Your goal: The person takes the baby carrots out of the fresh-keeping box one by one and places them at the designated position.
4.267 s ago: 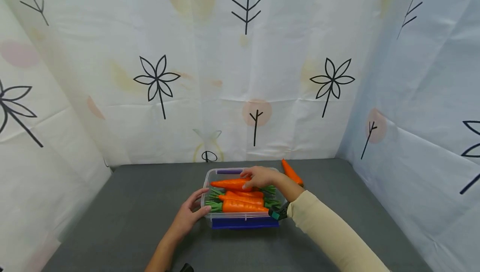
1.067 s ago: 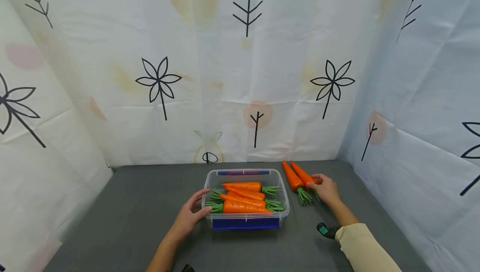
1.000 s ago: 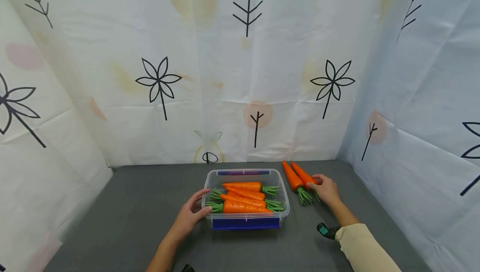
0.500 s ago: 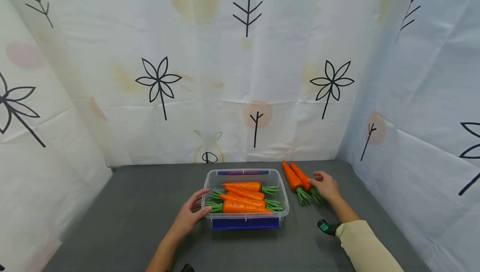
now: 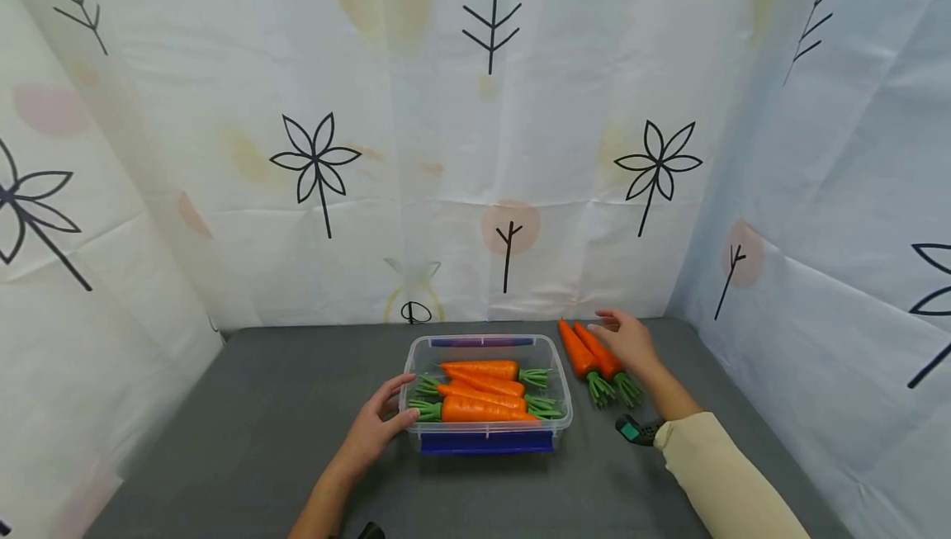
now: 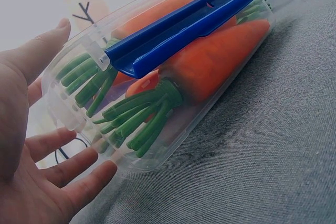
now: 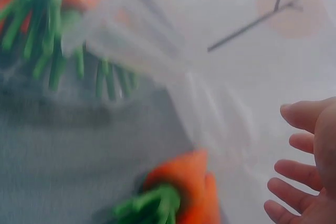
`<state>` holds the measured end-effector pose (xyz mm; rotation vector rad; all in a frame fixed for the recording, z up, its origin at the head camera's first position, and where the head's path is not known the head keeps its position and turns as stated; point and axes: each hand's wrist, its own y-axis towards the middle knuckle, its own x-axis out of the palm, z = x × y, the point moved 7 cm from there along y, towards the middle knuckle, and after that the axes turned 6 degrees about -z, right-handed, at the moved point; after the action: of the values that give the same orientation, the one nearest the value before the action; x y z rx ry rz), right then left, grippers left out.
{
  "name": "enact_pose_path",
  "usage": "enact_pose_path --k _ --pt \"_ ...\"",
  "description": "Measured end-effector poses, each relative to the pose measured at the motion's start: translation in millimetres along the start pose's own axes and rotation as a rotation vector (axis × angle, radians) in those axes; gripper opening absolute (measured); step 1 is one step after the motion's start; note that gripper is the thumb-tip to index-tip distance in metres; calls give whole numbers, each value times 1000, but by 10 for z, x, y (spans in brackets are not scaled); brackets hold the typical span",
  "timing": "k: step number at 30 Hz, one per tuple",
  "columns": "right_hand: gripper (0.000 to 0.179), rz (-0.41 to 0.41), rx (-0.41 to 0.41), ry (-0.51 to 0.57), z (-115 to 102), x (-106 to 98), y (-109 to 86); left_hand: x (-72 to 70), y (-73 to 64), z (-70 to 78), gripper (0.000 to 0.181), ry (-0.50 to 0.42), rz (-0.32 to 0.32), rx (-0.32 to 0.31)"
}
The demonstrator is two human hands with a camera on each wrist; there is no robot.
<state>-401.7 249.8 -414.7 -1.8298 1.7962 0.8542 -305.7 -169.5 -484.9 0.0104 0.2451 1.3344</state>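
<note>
In the head view, a clear tub [image 5: 427,353] with four carrots [image 5: 483,411] in it is set on the grey bench [image 5: 260,423]. Its left end is touched by the left grip [image 5: 371,427], thumb at the near corner. Just right of the tub, two loose carrots [image 5: 579,352] are laid side by side, and the right grip [image 5: 630,345] is held over the rightmost one; contact cannot be told. In the left wrist view, the tub's end is flanked by thumb and extended fingers, unclenched. In the right wrist view, the right grip is seen released, fingers parted, with the blurred loose carrots left of its fingertips.
</note>
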Motion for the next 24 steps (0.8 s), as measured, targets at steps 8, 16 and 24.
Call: enact_pose_path --k 8,16,24 --pt "44 -10 -161 68 -539 115 -29 3 -11 24 52 -2 -4 -6" --pt "43 -122 -277 145 -934 362 -127 7 -11 30 51 -8 -8 -11" --pt "44 -323 -281 207 -1157 696 -311 9 -15 31 51 -7 -13 -11"
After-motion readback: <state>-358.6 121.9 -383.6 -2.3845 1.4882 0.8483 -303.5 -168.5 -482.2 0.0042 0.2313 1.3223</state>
